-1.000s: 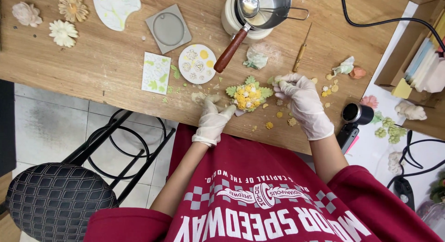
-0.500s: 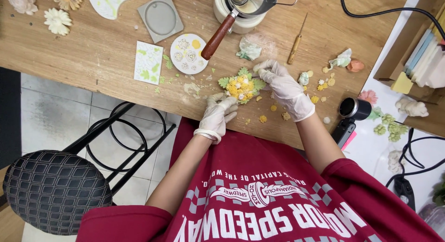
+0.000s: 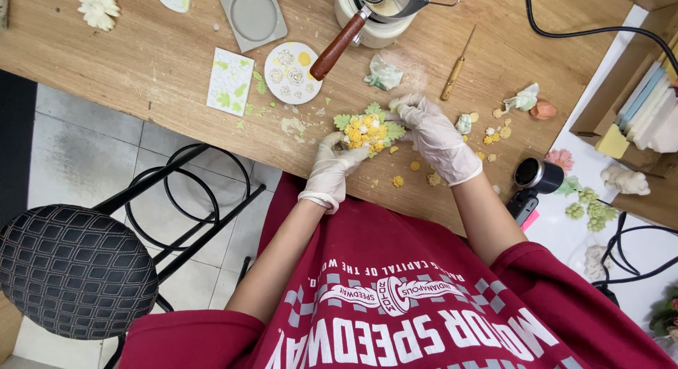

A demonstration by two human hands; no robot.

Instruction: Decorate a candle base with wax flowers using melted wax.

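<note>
Your left hand (image 3: 330, 173) and right hand (image 3: 436, 136) pinch the posy (image 3: 367, 131) of yellow blooms and green leaves at the table (image 3: 141, 65) edge. It looks light and fragile; hold its underside, not the petals.

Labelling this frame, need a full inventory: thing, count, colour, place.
flower cluster: 1, yellow with green leaves, table edge, between both hands
round mould: 1, white, table centre
rectangular mould: 1, white-green, left of round mould
grey square mould: 1, table top
pot: 1, cream, wooden-handled ladle across it
pointed tool: 1, wooden handle, right of pot
stool: 1, black, floor left
left hand: white glove, on cluster
right hand: white glove, on cluster
</note>
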